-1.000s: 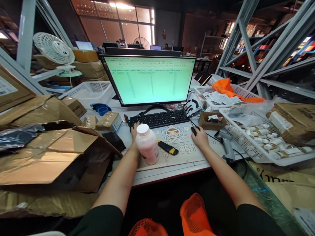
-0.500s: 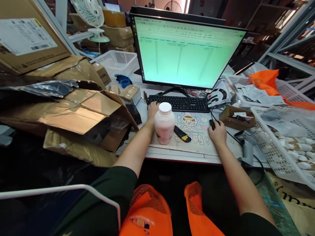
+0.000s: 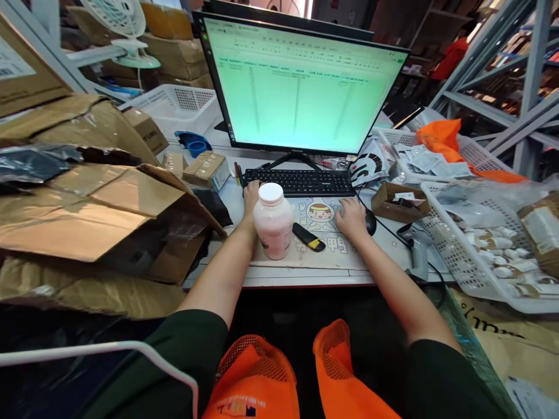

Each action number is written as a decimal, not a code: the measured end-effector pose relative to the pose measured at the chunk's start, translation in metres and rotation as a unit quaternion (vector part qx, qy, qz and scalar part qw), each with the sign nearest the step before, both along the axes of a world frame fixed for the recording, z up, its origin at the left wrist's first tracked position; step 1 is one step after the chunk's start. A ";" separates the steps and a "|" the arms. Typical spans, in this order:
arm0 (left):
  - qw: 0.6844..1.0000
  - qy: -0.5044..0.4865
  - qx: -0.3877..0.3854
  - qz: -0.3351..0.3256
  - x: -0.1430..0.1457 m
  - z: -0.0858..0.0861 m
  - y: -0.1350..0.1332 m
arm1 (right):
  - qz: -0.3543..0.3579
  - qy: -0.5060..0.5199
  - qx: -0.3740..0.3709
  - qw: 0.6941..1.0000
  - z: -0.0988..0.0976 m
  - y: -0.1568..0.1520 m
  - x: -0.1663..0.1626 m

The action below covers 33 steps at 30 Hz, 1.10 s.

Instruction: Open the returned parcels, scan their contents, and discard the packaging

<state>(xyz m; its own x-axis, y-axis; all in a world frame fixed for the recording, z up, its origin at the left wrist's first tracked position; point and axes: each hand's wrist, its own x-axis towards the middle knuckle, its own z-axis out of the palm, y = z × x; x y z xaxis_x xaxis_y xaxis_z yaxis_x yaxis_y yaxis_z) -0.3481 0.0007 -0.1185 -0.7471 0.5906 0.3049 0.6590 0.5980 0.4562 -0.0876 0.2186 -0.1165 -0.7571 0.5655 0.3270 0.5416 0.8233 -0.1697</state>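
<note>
Head view shows the keyboard (image 3: 301,181) lying flat at the foot of the monitor (image 3: 301,87) on a crowded desk (image 3: 305,277). The left hand (image 3: 251,195) rests loose and open on its left end behind a pink bottle (image 3: 273,221), and the right hand (image 3: 349,216) lies flat, fingers apart, at its near right corner, just beside the mouse (image 3: 370,222), gripping nothing. It looks like a light, stiff plastic slab whose keys yield to a soft touch, best lifted by its two short ends. The mat (image 3: 332,256) beneath looks smooth, with boxes (image 3: 109,209) crowding the left, a basket (image 3: 458,256) on the right and racks (image 3: 524,87) behind.
</note>
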 end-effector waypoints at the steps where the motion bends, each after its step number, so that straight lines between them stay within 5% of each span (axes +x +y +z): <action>1: 1.000 0.017 0.008 0.004 0.000 -0.004 0.000 | -0.010 -0.003 -0.018 1.000 0.002 0.002 -0.016; 8: 0.999 0.027 -0.024 -0.001 -0.017 -0.015 0.004 | -0.075 0.019 -0.033 0.996 -0.007 0.025 -0.076; 17: 0.998 0.042 -0.042 0.010 -0.035 -0.027 0.013 | -0.124 0.096 -0.010 0.988 -0.023 0.033 -0.077; 33: 0.998 0.045 -0.024 0.024 -0.033 -0.028 0.016 | -0.112 0.030 -0.016 0.993 -0.017 0.046 -0.089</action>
<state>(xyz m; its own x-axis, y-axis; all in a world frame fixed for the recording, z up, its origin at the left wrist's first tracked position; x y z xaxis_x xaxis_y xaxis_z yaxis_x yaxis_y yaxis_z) -0.3806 0.0166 -0.1470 -0.7457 0.5704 0.3444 0.6661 0.6494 0.3669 -0.1767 0.2641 -0.1339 -0.5914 0.7278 0.3473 0.6982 0.6776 -0.2309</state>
